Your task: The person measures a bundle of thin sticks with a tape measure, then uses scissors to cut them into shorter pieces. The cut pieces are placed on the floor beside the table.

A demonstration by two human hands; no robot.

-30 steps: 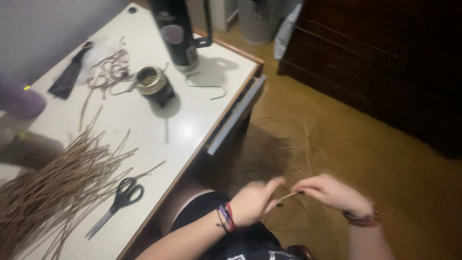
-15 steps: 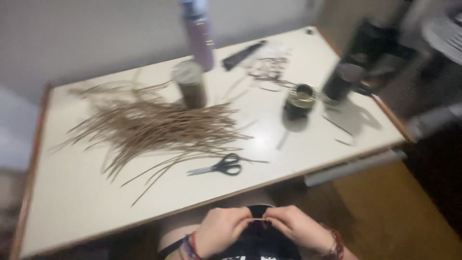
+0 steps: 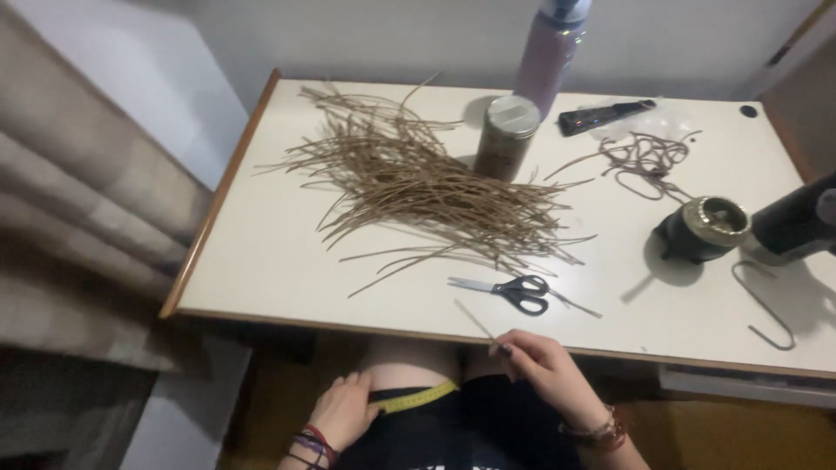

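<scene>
My right hand point(image 3: 547, 370) hovers at the table's front edge, pinching one thin brown strand point(image 3: 477, 320) that points up-left over the white table point(image 3: 261, 261). My left hand point(image 3: 345, 409) rests on my thigh below the table, fingers on a yellow measuring tape point(image 3: 418, 399) lying across my lap. Black-handled scissors point(image 3: 512, 290) lie on the table just above my right hand. A big loose pile of brown strands point(image 3: 418, 187) spreads over the middle of the table.
A lidded jar point(image 3: 505, 135) and a tall lilac bottle point(image 3: 549, 52) stand at the back. A dark clip-like tool point(image 3: 605, 116) and coiled strands point(image 3: 644, 157) lie back right. A small dark pot point(image 3: 704, 228), a black device point(image 3: 797, 219) and a wire hook point(image 3: 766, 305) sit at right.
The view swung from the floor at the right back to the table. My hands, together at my lap before, have parted: the right rose to the table edge, the left dropped to the tape.
</scene>
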